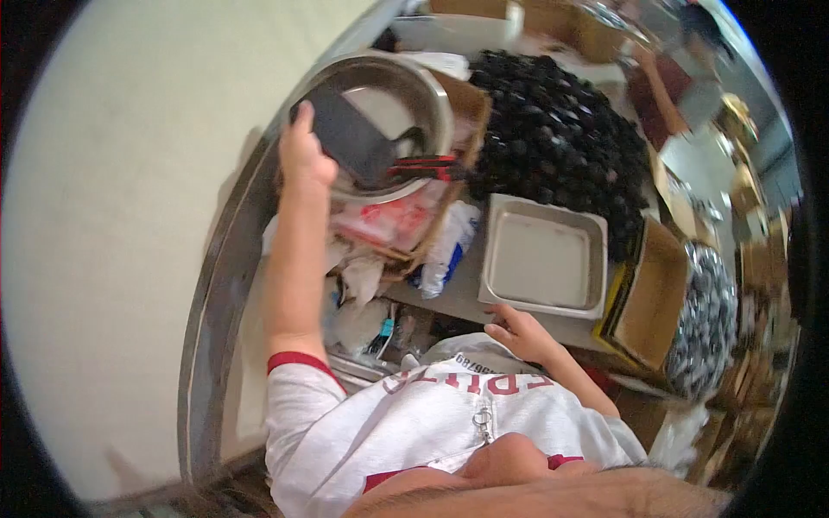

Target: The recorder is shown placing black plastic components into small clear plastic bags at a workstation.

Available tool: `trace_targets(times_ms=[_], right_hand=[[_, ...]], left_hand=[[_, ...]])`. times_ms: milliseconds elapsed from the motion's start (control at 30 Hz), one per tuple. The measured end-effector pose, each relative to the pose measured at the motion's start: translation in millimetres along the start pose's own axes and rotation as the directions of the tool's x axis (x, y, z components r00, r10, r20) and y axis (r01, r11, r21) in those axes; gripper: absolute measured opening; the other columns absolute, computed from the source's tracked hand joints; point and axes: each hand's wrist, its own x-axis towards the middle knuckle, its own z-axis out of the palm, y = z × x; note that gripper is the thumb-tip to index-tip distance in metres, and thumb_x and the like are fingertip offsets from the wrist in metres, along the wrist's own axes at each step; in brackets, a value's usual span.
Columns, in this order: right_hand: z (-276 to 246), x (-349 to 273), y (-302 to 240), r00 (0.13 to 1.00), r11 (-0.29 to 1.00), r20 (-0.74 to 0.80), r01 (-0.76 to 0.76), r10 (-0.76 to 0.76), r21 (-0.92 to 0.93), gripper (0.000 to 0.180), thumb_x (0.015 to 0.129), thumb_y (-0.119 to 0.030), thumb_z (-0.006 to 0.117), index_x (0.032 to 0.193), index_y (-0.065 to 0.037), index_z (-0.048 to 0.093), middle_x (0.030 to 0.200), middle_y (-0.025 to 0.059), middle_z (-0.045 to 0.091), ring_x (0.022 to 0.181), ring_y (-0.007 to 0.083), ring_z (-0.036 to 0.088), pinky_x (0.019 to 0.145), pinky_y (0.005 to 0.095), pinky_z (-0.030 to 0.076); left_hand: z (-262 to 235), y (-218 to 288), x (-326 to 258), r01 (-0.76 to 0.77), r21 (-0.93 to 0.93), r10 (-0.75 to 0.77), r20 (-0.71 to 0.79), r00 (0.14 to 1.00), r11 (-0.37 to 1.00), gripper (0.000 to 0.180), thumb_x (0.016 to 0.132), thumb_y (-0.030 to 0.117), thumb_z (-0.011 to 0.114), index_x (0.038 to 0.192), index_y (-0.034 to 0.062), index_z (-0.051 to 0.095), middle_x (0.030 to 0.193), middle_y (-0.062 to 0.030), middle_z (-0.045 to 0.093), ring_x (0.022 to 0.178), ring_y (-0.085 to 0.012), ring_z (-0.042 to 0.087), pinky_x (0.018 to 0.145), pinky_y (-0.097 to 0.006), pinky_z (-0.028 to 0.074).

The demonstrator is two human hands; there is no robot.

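Above a round metal bowl [440, 104] on the left, my left hand [306, 155] is closed on the edge of a flat, dark grey rectangular piece [350, 134]. The thumb lies along its near face, and the other fingers are mostly hidden behind it. At its right end are a dark loop and a slim red-and-black piece [425, 167]; I cannot tell whether they are joined to it. Close to the near edge of a shallow rectangular metal tray [548, 255], my right hand [522, 335] has thumb and fingers apart, holding nothing visible.
Behind the tray rises a large heap of shiny black pieces [553, 121]. A cardboard box [410, 250] with red-and-white plastic sits below the bowl. To the tray's right stand an open carton [648, 289] and a clear-wrapped bundle [704, 319]. Another person [661, 95] is at the far right.
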Motion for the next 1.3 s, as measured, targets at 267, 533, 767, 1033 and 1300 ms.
trace_targets(times_ms=[267,533,767,1033,1300], right_hand=[[-41,-40,43,0.971,0.994,-0.229,-0.089,0.073,-0.061,0.043,0.089,-0.035,0.061,0.117,-0.003,0.052,0.093,0.0183,0.065,0.090,0.0358,0.062,0.078,0.0421,0.048],[-102,-78,106,0.799,0.915,-0.596,-0.293,0.075,-0.278,0.043,0.079,-0.027,0.069,0.114,-0.006,0.056,0.109,0.0173,0.059,0.103,0.0357,0.055,0.088,0.0431,0.046],[-148,-110,172,0.476,0.842,-0.875,-0.504,0.086,-0.191,0.050,0.075,-0.020,0.073,0.119,-0.007,0.053,0.128,0.0209,0.042,0.114,0.0398,0.046,0.095,0.0447,0.042],[-159,-102,219,0.703,0.838,-0.475,-0.521,0.529,0.162,0.076,0.081,-0.023,0.059,0.142,-0.002,0.020,0.126,0.0311,0.048,0.110,0.0448,0.053,0.095,0.0466,0.044],[-171,-87,241,0.835,0.931,-0.437,-0.364,0.334,0.016,0.077,0.084,-0.018,0.053,0.143,0.006,0.010,0.136,0.0369,0.032,0.119,0.0492,0.044,0.102,0.0462,0.038]], left_hand=[[44,-33,7,0.212,0.151,-0.230,0.113,0.967,0.966,0.032,0.083,0.013,0.064,0.109,-0.0032,0.059,0.113,-0.0160,0.060,0.104,-0.0297,0.058,0.093,-0.041,0.047],[86,-16,-102,-0.391,0.394,0.201,0.443,0.874,0.831,0.068,0.088,0.010,0.055,0.146,-0.0020,0.022,0.152,-0.0174,0.022,0.141,-0.0261,0.020,0.114,-0.037,0.012],[121,-135,-249,-0.747,0.262,-0.123,0.964,0.237,0.611,0.051,0.082,0.030,0.068,0.121,0.0023,0.052,0.127,-0.0206,0.051,0.117,-0.0322,0.050,0.100,-0.042,0.037],[77,-367,-277,-0.812,0.581,-0.757,0.551,0.352,0.045,0.066,0.085,0.047,0.058,0.138,0.0123,0.042,0.150,-0.0210,0.023,0.137,-0.0474,0.019,0.105,-0.062,0.025],[89,-399,-265,-0.730,0.649,-0.882,0.192,0.430,-0.214,0.122,0.058,0.068,0.073,0.150,0.0357,-0.001,0.155,-0.0102,-0.022,0.139,-0.0436,-0.020,0.098,-0.077,0.008]])
